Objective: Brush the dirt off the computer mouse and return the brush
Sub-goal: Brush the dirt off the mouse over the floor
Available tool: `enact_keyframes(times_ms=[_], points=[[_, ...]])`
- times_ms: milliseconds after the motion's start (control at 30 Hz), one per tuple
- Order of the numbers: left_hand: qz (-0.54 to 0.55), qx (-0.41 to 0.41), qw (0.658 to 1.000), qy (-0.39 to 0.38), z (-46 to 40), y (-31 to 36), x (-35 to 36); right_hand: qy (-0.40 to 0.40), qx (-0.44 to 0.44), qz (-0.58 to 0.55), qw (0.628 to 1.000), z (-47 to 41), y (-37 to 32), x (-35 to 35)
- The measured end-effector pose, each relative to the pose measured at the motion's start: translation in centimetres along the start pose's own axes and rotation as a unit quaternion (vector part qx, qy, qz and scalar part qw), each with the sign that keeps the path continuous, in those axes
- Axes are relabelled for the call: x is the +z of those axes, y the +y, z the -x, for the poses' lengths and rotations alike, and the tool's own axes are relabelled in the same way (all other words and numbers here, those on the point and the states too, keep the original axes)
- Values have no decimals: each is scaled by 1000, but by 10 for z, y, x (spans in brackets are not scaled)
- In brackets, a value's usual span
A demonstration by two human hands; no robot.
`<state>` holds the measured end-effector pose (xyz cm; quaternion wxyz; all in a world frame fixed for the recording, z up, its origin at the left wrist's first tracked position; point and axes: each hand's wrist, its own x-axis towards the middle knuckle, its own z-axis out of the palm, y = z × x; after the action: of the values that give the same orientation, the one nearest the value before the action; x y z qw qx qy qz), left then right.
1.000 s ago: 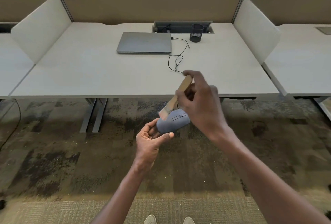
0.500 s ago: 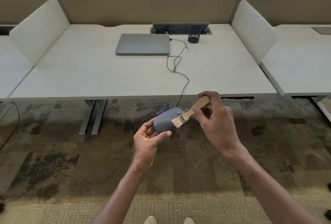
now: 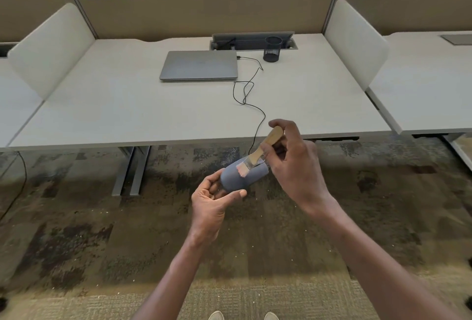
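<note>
A grey-blue computer mouse (image 3: pixel 236 179) is held in the air over the carpet, in front of the desk's near edge. My left hand (image 3: pixel 212 202) grips it from below, thumb along its near side. A small brush (image 3: pixel 260 152) with a pale wooden handle rests its pinkish bristles on the mouse's top. My right hand (image 3: pixel 296 163) pinches the handle from the right. The mouse's black cable (image 3: pixel 256 112) runs up over the desk edge to the laptop.
On the beige desk (image 3: pixel 127 110) lie a shut grey laptop (image 3: pixel 199 65) and a black mesh pen cup (image 3: pixel 272 48) by the cable tray. White side dividers flank the desk. Patterned carpet with pale specks lies below, and my shoe tips show at the bottom edge.
The brush has swept from the mouse's left end to its right side, then back onto its top. My right hand dropped lower and rightward. The left hand kept its hold.
</note>
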<state>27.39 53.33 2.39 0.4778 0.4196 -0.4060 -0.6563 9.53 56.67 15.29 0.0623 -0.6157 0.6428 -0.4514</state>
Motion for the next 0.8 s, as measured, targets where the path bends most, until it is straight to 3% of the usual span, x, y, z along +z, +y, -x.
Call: enact_keyframes(times_ms=[167, 333, 700, 800], points=[[-1, 0, 1000, 0, 0, -1, -1, 13, -15, 9, 1000, -5, 2, -5], [4, -1, 1000, -3, 0, -4, -1, -39, -19, 21, 999, -7, 4, -7], [12, -2, 1000, -1, -1, -7, -6, -7, -9, 47, 999, -9, 22, -17], [14, 1, 1000, -3, 0, -7, -7, 6, 7, 8, 1000, -10, 25, -16]])
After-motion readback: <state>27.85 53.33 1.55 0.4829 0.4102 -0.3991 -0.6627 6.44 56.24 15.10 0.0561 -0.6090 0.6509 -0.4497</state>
